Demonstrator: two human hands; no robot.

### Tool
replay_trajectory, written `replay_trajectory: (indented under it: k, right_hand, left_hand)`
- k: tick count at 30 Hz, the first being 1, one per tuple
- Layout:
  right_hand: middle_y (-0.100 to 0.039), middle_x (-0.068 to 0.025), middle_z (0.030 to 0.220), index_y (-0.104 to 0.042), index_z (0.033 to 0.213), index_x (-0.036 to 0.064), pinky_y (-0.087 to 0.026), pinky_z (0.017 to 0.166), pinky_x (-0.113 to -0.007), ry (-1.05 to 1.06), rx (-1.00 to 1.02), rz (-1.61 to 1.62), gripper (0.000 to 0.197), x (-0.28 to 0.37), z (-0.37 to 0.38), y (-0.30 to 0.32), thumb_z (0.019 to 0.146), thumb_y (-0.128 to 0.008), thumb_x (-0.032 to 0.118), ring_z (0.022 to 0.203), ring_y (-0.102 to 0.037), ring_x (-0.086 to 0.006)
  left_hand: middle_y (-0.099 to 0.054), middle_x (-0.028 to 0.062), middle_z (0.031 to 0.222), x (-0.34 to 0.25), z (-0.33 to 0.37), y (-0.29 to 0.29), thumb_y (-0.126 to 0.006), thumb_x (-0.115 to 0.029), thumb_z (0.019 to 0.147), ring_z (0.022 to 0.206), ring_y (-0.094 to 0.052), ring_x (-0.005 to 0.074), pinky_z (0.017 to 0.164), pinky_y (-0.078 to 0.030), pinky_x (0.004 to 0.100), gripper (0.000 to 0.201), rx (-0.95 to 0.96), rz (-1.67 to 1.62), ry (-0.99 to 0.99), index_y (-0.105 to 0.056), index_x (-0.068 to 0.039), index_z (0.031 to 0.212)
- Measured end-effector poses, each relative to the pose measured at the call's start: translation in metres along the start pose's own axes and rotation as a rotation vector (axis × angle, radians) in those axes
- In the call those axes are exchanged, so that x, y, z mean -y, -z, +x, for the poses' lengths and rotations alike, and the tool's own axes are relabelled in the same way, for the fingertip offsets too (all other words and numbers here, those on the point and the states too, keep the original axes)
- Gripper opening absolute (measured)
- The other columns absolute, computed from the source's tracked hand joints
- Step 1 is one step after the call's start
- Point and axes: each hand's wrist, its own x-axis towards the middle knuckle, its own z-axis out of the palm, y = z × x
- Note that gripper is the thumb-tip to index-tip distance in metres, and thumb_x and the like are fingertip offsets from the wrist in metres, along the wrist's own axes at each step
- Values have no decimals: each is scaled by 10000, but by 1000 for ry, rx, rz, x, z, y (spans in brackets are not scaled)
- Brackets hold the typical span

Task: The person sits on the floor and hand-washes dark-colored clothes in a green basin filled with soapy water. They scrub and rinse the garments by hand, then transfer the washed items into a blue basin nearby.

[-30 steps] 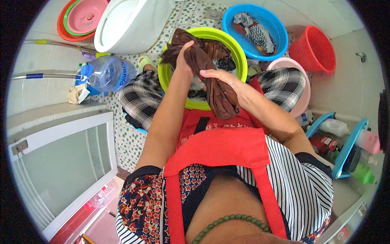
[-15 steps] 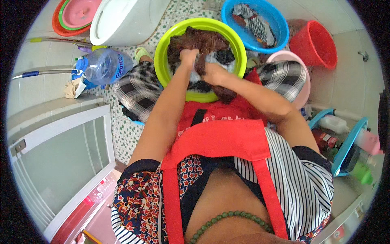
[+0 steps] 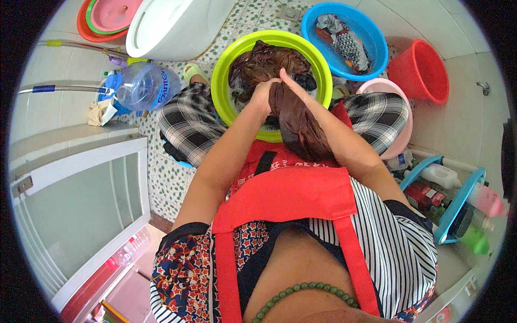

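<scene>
A dark brown wet cloth (image 3: 302, 129), probably a garment, runs between my two hands and hangs over the near rim of a lime-green basin (image 3: 219, 97) toward my lap. More brown fabric (image 3: 269, 60) lies bunched in the basin, with dark cloth and whitish suds around it. My left hand (image 3: 264, 96) is closed round the cloth above the basin's near half. Against the same stretch presses my right hand (image 3: 293, 86), its thumb side up and its other fingers mostly hidden by the cloth. The hands nearly touch.
A blue basin (image 3: 383, 48) with wet clothes stands far right, by a red bucket (image 3: 431, 70) and a pink basin (image 3: 405, 132). At left are a large clear water bottle (image 3: 145, 86) and a white tub (image 3: 177, 27). A blue bottle rack (image 3: 449, 204) sits at right.
My hands have come closer together, and my right hand has turned thumb side up. A longer, wider length of brown cloth now hangs over the near rim. The whole view has shifted slightly.
</scene>
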Motion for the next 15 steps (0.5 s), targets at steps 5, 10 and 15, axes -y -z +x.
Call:
replay_trajectory:
  k: [5,10,15]
  right_hand:
    - [-651,-115,998,-598,1072,10,-497,770,-340,-15,72,-35,577,-23,12,1,805,-649,518,842,-619,-233]
    - [-614,-82,1019,-546,1137,42,-485,569,-285,-133,239,193,472,-4,2,-9,848,-641,402,763,-584,-158]
    - [-643,-116,866,-566,1123,51,-491,483,-302,-295,650,586,411,-9,2,-19,889,-575,389,594,-612,-197]
  left_hand:
    - [-651,152,974,0,23,51,-588,-486,826,860,-624,260,733,-485,383,601,-6,1036,-320,-618,76,1037]
    - [-590,105,1093,-32,-6,42,-472,-776,744,862,-588,215,803,-481,435,855,21,81,34,-537,-45,1183]
    - [-615,13,987,-2,-21,47,-493,-757,743,820,-609,193,748,-558,387,740,69,-638,-129,-547,-140,1149]
